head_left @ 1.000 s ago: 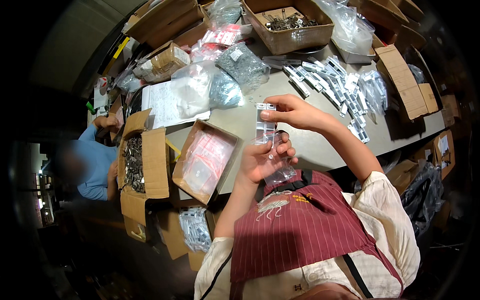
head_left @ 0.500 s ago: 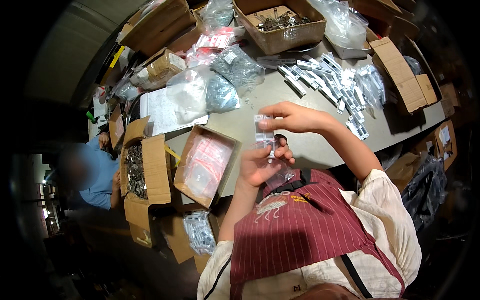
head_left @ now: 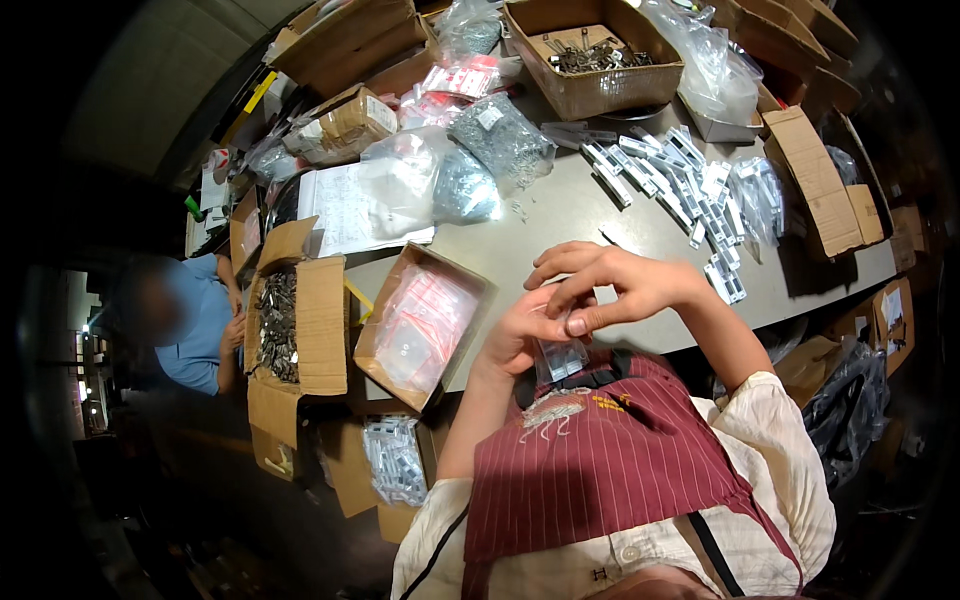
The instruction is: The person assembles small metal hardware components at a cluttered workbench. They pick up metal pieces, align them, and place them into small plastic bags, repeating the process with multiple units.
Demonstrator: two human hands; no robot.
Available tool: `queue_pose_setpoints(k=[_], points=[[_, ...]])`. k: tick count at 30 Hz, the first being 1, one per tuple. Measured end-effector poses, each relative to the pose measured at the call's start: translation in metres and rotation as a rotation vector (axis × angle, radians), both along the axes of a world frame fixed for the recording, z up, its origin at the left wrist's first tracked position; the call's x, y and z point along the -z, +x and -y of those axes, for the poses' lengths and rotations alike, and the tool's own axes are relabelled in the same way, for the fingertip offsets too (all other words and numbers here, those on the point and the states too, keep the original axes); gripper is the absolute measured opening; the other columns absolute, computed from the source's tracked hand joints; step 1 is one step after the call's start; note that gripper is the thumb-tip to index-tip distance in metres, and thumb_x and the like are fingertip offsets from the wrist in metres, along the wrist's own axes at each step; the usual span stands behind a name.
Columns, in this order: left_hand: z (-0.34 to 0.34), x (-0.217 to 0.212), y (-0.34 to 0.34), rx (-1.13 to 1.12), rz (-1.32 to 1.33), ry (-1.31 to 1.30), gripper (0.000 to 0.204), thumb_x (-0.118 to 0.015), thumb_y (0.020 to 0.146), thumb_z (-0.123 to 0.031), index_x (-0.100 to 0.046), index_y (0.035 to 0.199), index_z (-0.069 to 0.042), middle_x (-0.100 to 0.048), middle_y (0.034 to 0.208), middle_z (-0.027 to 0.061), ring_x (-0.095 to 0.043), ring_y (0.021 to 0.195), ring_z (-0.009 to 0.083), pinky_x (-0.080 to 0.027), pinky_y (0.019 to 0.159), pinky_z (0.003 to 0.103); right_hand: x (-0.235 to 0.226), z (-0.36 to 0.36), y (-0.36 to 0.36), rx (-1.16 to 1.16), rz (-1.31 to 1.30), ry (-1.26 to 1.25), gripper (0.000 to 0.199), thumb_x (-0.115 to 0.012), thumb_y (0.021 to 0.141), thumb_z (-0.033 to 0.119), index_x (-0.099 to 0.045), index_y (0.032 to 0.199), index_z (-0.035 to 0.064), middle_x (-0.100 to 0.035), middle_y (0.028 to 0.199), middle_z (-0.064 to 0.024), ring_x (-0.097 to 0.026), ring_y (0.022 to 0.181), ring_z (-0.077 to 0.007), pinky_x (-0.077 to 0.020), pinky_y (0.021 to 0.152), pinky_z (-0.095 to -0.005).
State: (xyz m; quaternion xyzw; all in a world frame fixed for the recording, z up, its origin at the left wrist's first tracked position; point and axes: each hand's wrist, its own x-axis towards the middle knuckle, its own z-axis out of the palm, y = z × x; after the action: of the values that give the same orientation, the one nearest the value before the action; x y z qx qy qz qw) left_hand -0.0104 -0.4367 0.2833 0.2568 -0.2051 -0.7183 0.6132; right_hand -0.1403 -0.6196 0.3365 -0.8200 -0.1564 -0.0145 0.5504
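Note:
Close to my apron, my left hand is closed round a small clear plastic bag. A grey-white piece shows through the bag's lower end, below my fingers. My right hand arches over the left from the right, its thumb and fingers closing at the bag's upper part. Both hands' fingers partly cover the bag's mouth. Nearest on the left stands an open carton of flat clear bags with red edges. Beyond my right hand, many similar grey-white pieces lie heaped on the table.
Left stands a box of dark metal parts, with a carton of bagged pieces below it. Another person sits beyond. Far back are a box of metal clips, bags of small hardware and papers.
The grey-white piece my right hand held above the bag is now down inside it. My right hand has come lower, onto the bag's upper part. The view has shifted slightly.

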Motion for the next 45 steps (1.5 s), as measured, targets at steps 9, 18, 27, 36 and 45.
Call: queue_pose_setpoints(k=[9,18,27,36,45], points=[[-0.019,-0.013,0.006,0.005,0.230,-0.011,0.057,-0.079,0.078,-0.012,-0.057,0.129,0.001,-0.063,0.113,0.0063,-0.062,0.104,0.0166,-0.047,0.095,0.031,0.001,-0.018,0.002,0.086,0.136,0.067,0.015,-0.073,0.091,0.013,-0.065,0.090,-0.0001,-0.064,0.128,-0.0162,-0.065,0.111,-0.0317,-0.0540,0.089,-0.0393],[-0.024,-0.001,-0.012,-0.670,0.826,0.072,0.026,-0.060,0.101,-0.005,-0.067,0.123,0.006,-0.071,0.114,0.0079,-0.065,0.105,0.0136,-0.051,0.091,0.028,0.007,-0.031,0.000,0.552,0.282,-0.235,0.019,-0.067,0.087,-0.004,-0.063,0.105,0.0007,-0.067,0.105,-0.0144,-0.067,0.091,-0.0349,-0.0551,0.077,-0.0378],[-0.021,-0.002,-0.020,-0.984,0.702,0.123,0.010,-0.063,0.099,-0.006,-0.065,0.094,0.003,-0.072,0.092,0.0100,-0.071,0.086,0.0153,-0.057,0.078,0.029,0.013,-0.046,0.000,0.680,0.341,-0.170,0.013,-0.072,0.086,0.000,-0.066,0.097,0.0000,-0.068,0.097,-0.0149,-0.068,0.086,-0.0320,-0.0542,0.075,-0.0360],[-0.032,-0.013,-0.013,-0.993,1.637,-0.148,0.004,-0.068,0.086,-0.003,-0.065,0.088,-0.003,-0.067,0.080,0.0136,-0.067,0.070,0.0337,-0.052,0.064,0.041,0.020,-0.062,0.006,0.524,0.260,-0.225,0.015,-0.071,0.087,0.003,-0.062,0.100,0.0019,-0.063,0.098,-0.0148,-0.061,0.093,-0.0347,-0.0488,0.084,-0.0411],[-0.082,-0.010,-0.009,-1.084,1.625,-0.118,0.006,-0.067,0.084,-0.001,-0.063,0.088,-0.002,-0.066,0.079,0.0134,-0.066,0.070,0.0329,-0.052,0.064,0.040,0.021,-0.093,0.037,0.302,0.395,-0.349,0.022,-0.070,0.074,0.002,-0.059,0.094,0.0029,-0.057,0.089,-0.0140,-0.056,0.091,-0.0360,-0.0472,0.085,-0.0432]])
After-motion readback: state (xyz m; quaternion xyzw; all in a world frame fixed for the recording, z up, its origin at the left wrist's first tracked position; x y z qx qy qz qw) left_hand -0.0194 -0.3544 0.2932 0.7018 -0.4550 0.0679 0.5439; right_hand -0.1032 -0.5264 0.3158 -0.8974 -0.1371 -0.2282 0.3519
